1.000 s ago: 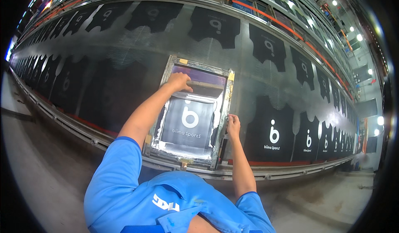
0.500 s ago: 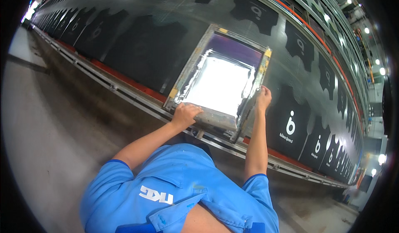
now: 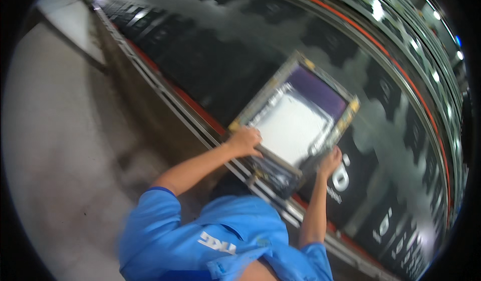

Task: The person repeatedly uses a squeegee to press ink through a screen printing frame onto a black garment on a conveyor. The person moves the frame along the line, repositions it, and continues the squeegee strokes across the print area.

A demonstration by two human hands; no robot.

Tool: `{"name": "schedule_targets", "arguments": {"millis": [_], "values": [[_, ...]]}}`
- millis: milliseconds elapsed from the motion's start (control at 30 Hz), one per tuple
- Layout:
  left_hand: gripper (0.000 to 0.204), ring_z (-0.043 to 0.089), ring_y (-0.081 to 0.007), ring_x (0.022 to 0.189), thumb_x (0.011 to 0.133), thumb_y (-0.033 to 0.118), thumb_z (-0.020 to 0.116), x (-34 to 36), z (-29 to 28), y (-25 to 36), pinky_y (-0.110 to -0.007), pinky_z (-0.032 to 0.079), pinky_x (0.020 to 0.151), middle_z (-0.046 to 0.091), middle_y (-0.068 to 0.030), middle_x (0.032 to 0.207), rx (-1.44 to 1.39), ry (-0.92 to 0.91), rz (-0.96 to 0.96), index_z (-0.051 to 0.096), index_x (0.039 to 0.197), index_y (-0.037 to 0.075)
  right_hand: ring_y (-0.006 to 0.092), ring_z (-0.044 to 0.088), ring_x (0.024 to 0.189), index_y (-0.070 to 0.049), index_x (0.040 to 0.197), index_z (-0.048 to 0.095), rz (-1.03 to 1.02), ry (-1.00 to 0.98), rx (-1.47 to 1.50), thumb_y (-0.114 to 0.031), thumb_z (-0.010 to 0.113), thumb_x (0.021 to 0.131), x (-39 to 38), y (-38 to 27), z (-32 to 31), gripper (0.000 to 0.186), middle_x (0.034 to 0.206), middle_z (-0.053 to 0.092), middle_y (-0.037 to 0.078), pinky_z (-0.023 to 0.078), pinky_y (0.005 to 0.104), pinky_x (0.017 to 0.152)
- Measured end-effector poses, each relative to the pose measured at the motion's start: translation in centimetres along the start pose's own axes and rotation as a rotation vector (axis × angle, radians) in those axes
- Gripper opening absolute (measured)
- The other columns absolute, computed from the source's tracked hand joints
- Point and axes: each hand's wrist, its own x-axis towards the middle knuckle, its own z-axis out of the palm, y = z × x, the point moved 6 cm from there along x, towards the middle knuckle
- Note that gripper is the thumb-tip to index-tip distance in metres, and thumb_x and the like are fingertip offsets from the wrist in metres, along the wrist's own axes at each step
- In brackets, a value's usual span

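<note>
Askew near the middle of the picture, a rectangular screen lay over dark garment panels on the bench, white ink covering much of its mesh. The left hand had its fingers closed around a squeegee's left end. The right hand's bent fingers met the screen's lower right side; blur hid whether they gripped.

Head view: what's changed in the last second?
Squeegee went from the far part of the frame to near the wearer's end, left hand moving with it. White now covers the window where a logo showed. View has turned, so can't tell if the frame shifted. Same: left hand on squeegee, right hand at frame's right side.
</note>
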Motion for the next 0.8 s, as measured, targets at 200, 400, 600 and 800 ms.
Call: {"name": "schedule_targets", "arguments": {"millis": [200,400,600,800], "values": [[0.039,0.064,-0.0237,0.112,0.073,0.032,0.082,0.3,3.6,6.9,-0.045,0.050,0.090,0.069,-0.0035,0.112,0.016,-0.088,0.030,0.073,0.109,0.018,0.0264,0.064,0.091,0.001,0.119,0.068,0.069,-0.055,0.077,-0.026,0.051,0.107,1.2,7.8,-3.8,0.034,0.108,0.071,0.015,0.050,0.0375,0.087],[0.015,0.070,-0.0198,0.087,0.087,0.015,0.059,0.4,8.1,7.1,-0.038,0.049,0.082,0.070,0.0018,0.080,-0.089,0.055,0.025,0.074,0.089,0.020,0.0262,0.064,0.093,0.000,0.121,0.067,0.083,-0.068,-0.128,-0.028,0.050,0.108,4.2,4.1,-5.3,0.036,0.106,0.071,0.015,0.049,0.0370,0.089],[0.033,0.072,-0.0174,0.100,0.076,0.008,0.072,2.3,5.9,7.1,-0.036,0.050,0.088,0.079,0.0013,0.107,-0.340,0.113,-0.113,0.079,0.106,0.020,0.0225,0.062,0.092,0.001,0.121,0.067,0.140,-0.115,-0.174,-0.026,0.051,0.108,4.4,4.4,-7.1,0.034,0.105,0.070,0.013,0.049,0.0353,0.088],[0.035,0.071,-0.0188,0.104,0.075,0.009,0.073,6.4,4.6,4.6,-0.037,0.051,0.090,0.078,0.0007,0.111,-0.414,0.161,-0.123,0.079,0.107,0.020,0.0148,0.055,0.077,0.000,0.119,0.068,0.055,-0.065,-0.147,-0.023,0.052,0.108,4.4,5.9,-7.0,0.030,0.091,0.065,0.006,0.046,0.0316,0.073]]}}
